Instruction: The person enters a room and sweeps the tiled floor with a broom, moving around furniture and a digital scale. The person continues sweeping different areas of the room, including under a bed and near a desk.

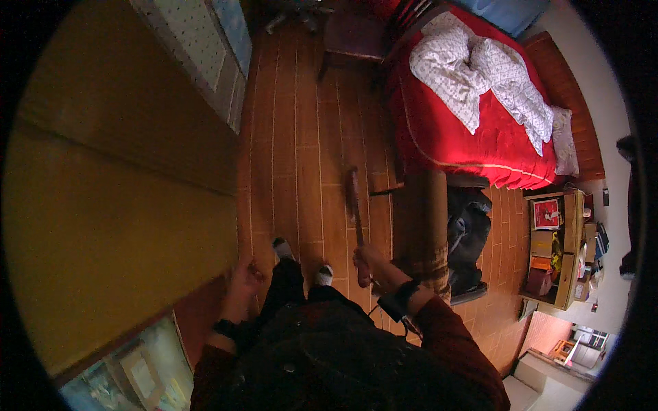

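Note:
My right hand (370, 263) is closed round the handle of a long, thin, reddish-brown tool (355, 198). The tool points forward over the floor, and its far end is wider and dark; the dim light hides whether that end has bristles. My left hand (248, 277) hangs beside my left leg, next to the large yellow-brown panel (123, 205). Its fingers are loosely curled and apart, with nothing visible in them. Dark bands circle both wrists.
Ahead on the right is a bed with a red cover (473, 147) and a rumpled white quilt (456, 65). A black seat (468, 240) and a wooden cabinet (565, 281) stand to the right. A dark chair (353, 38) is farther ahead on the wood-look floor (295, 137).

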Tool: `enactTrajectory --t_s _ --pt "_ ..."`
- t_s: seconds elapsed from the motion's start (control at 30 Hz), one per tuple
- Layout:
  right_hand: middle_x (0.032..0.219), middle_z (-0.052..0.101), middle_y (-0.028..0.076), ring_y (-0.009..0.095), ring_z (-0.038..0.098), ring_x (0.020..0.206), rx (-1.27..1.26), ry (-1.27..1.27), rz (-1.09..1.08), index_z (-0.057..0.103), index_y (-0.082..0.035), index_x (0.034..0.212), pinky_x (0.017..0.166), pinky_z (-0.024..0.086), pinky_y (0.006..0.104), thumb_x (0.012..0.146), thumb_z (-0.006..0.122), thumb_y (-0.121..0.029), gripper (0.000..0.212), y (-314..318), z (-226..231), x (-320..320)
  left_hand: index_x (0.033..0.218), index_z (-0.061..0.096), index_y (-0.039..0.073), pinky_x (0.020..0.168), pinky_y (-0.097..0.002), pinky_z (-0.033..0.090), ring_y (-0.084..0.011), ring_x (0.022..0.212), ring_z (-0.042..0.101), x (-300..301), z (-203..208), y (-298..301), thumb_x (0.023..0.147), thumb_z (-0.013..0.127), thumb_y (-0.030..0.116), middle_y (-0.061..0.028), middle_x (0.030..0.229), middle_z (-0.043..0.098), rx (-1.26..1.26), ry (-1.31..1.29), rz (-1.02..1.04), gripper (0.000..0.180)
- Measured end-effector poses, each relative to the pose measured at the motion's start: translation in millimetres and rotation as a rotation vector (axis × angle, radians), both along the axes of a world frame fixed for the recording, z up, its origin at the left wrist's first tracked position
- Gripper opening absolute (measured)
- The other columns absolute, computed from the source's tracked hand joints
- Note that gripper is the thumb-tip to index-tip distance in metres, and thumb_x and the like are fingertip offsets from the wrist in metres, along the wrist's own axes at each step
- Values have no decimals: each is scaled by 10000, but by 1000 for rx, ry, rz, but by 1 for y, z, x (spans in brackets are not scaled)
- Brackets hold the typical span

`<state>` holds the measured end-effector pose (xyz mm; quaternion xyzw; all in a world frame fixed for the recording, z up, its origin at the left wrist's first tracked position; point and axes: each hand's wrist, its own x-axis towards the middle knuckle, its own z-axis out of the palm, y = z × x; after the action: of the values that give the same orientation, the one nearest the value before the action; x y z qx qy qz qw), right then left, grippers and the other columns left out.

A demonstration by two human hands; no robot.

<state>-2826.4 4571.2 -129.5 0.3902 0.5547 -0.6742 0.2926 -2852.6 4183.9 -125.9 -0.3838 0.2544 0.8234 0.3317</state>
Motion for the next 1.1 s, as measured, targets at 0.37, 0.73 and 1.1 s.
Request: enactTrajectory --t_s 0.37,0.73,1.1 --pt "580 421 11 137 293 374 -352 -72 -255 437 -109 734 348 273 310 844 457 -239 171 -24 -16 -193 808 596 122 548 -327 401 -166 581 484 -271 23 37 796 584 236 -13 655 529 -202 -77 -116 116" --pt "702 480 35 182 455 584 169 89 -338 485 -153 922 544 395 368 776 552 -203 168 63 -41 -270 810 604 126 547 -340 424 -158 531 465 -403 6 66 799 588 247 17 624 522 -138 -76 -248 123" --pt "601 412 45 200 387 475 -438 -203 -257 483 -101 736 425 333 359 846 466 -197 147 141 -94 -442 801 578 104 533 -301 422 -164 526 464 -467 16 117 790 606 212 7 616 516 -263 -189 84 112"
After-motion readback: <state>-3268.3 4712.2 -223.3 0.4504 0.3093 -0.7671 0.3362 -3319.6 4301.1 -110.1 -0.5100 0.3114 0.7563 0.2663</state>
